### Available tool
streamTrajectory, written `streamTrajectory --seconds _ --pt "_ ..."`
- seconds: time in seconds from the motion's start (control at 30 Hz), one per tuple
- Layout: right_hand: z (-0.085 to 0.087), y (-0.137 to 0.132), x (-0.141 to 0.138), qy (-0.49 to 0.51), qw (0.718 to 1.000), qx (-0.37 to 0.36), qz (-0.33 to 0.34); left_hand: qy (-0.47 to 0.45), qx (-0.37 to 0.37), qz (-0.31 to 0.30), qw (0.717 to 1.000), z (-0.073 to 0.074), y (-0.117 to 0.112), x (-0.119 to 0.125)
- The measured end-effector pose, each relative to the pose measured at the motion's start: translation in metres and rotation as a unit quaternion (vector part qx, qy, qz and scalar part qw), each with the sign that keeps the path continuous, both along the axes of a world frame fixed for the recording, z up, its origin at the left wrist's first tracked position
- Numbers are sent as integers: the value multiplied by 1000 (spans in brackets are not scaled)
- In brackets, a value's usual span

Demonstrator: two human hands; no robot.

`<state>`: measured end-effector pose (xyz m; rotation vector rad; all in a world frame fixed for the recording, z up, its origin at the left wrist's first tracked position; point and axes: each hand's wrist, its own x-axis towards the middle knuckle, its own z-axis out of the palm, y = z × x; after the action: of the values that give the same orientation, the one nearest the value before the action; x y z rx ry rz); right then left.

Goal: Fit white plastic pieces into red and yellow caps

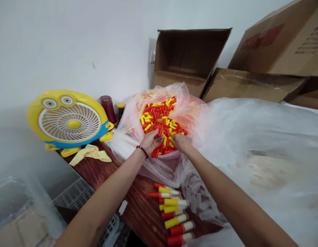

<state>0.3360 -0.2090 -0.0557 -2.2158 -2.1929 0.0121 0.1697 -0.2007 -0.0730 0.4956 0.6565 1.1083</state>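
A clear plastic bag [128,127] lies open on the wooden table [140,209], filled with several red and yellow caps [160,118]. Both my hands reach into its near edge. My left hand [151,140], with a bead bracelet on the wrist, is cupped palm-up among the caps. My right hand [181,142] digs palm-down into the pile, its fingers curled and partly buried. Near me on the table lies a cluster of several red and yellow capped tubes [174,214].
A yellow cartoon desk fan [68,120] stands at the left with a yellow cloth [90,153] in front of it. Two dark jars [108,108] stand behind. Open cardboard boxes [189,58] line the back. Large plastic sheeting [264,154] covers the right. A white crate [76,195] sits below left.
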Motion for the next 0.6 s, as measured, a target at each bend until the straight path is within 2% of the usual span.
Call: streamTrajectory --seconds 0.07,0.13,0.23,0.3,0.37,0.43,0.53,0.6 --pt "4 0 2 38 999 14 4 0 1 -5 1000 0 0 -1" --pt "12 -1 5 135 990 21 33 2 4 -5 1000 1 0 -1" --pt "26 -3 6 322 943 -3 85 14 17 -9 1000 3 -2 -2" --pt "34 -5 3 398 912 -27 98 28 36 -28 999 4 -3 -2" --pt "39 -7 -2 420 901 -36 102 42 57 -54 996 4 -4 -2" --pt "41 -6 -8 402 909 -14 107 54 71 -68 994 3 -6 -1" --pt "41 -5 -16 344 930 42 120 71 74 -55 993 3 -8 4" --pt "41 -4 -23 306 940 73 133 84 74 -24 993 4 -8 9"
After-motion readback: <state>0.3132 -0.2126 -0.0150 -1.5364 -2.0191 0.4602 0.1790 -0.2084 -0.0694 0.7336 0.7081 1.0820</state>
